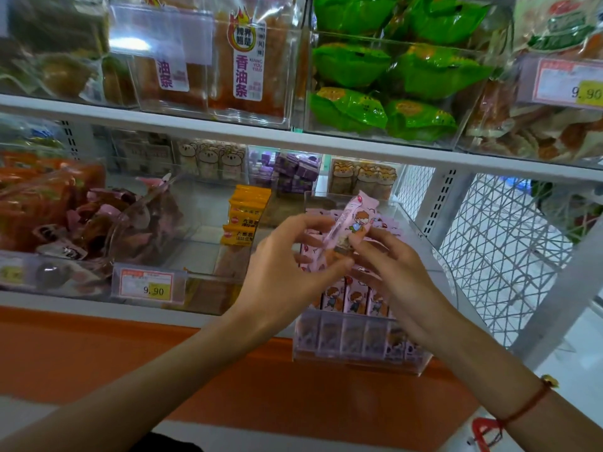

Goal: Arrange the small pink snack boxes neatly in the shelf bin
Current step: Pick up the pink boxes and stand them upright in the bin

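A small pink snack box [354,220] with a cartoon child on it is tilted above a clear shelf bin [421,362]. My left hand [287,269] grips its lower end with thumb and fingers. My right hand [396,265] pinches the same box from the right side. Below my hands, several pink boxes [355,300] stand upright in a row at the bin's front. More pink boxes [321,214] lie behind, partly hidden by my fingers.
Yellow snack boxes [243,220] are stacked in the bin to the left. A clear bin of dark and pink wrapped sweets [98,223] has a 9.90 price tag [148,283]. A wire mesh panel [489,243] closes the right side. The upper shelf [228,130] carries green packets [385,76].
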Available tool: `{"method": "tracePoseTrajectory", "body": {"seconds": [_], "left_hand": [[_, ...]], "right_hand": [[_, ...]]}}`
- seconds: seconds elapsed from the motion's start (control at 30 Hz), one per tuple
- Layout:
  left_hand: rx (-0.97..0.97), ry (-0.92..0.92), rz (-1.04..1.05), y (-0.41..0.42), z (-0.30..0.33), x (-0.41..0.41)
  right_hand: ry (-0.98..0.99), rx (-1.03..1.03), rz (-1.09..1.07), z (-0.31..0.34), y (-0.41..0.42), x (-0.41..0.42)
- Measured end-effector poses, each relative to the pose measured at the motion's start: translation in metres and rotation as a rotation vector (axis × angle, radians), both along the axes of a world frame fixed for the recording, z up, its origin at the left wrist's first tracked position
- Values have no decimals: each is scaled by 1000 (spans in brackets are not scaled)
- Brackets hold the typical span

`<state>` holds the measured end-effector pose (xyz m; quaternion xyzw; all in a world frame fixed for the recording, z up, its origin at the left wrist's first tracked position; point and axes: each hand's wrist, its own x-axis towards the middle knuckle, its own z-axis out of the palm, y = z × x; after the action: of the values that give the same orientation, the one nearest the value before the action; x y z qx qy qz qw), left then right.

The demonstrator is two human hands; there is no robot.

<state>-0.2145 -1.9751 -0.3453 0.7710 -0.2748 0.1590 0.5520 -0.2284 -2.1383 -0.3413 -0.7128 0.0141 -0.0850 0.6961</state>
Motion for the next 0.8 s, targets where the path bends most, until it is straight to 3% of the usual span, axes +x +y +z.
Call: {"method": "tracePoseTrajectory", "body": {"seconds": [0.13, 0.33, 0.6, 0.8], "left_hand": [[93, -113, 65, -1, -2, 0], [89, -59, -45, -1, 2, -3], [167, -229, 80, -2, -4, 2], [66, -110, -21, -2, -1, 0]], "right_hand": [[-13, 6, -10, 2, 2, -3], [-67, 128, 97, 7, 0, -4], [-188, -5, -78, 5, 9, -7], [-188, -53, -17, 6, 5, -7]]}}
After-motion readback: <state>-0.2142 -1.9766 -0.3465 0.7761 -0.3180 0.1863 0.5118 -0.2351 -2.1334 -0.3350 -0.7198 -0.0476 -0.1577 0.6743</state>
